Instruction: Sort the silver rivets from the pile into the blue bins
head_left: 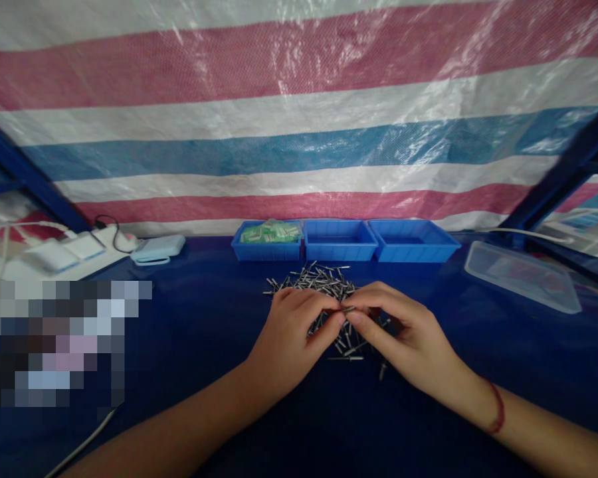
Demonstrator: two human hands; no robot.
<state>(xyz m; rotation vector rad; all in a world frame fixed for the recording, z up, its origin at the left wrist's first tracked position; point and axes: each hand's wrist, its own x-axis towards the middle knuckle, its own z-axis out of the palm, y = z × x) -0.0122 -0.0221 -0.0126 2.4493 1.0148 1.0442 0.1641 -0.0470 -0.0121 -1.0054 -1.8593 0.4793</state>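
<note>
A loose heap of silvery blind rivets (323, 279) lies on the blue tabletop, under and behind my hands. My left hand (292, 332) and my right hand (411, 332) meet above the heap, thumbs and forefingers pinched together. Between their tips a small metal rivet (347, 309) shows, mostly hidden by the fingers, so whether there is more than one I cannot tell. A few stray rivets (346, 358) lie at the near side of the heap. My right wrist wears a dark red cord.
Three blue bins (339, 249) stand in a row behind the heap; the left one holds green-and-white packets (272, 232). A clear plastic lid (523, 275) lies to the right. At left are a light blue case (158, 250), a power strip (80, 255) and a cable (84, 441).
</note>
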